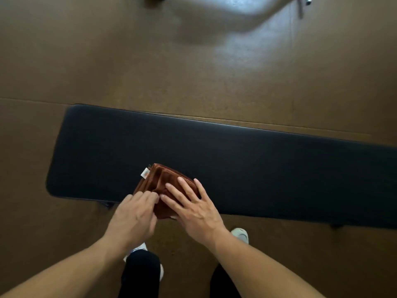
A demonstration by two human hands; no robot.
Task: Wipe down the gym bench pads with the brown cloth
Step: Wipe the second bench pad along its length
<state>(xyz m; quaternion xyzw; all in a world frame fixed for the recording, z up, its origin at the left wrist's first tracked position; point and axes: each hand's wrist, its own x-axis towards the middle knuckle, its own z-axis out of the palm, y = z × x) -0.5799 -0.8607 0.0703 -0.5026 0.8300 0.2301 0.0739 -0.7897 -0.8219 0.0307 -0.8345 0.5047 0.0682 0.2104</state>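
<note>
1. the right hand (194, 208) lay flat on the brown cloth (166, 186), its fingers (182, 190) straight and spread, pressing the fabric down rather than gripping it.
2. the left hand (134, 214) sat at the cloth's near left edge; its fingers (148, 197) were bent at the fabric, but motion blur hid whether they pinched it or only touched it, so i cannot tell.
3. the two hands were just beside each other, the fingertips nearly meeting over the cloth.
4. the cloth was bunched and folded, resting on the near edge of the black gym bench pad (257, 168), toward the pad's left end, with its near part hanging just past that edge.
5. the cloth's long axis ran from near to far, tilted a little leftward; a small white tag (145, 173) stuck out at its far left corner.
6. the pad's long axis ran left to right across the view, sloping slightly down toward the right, its rounded left end in full view and its right end cut by the frame.
7. the bench stood on a brown floor (193, 72); pale shoes (241, 234) and dark trouser legs (140, 274) showed below the forearms.
</note>
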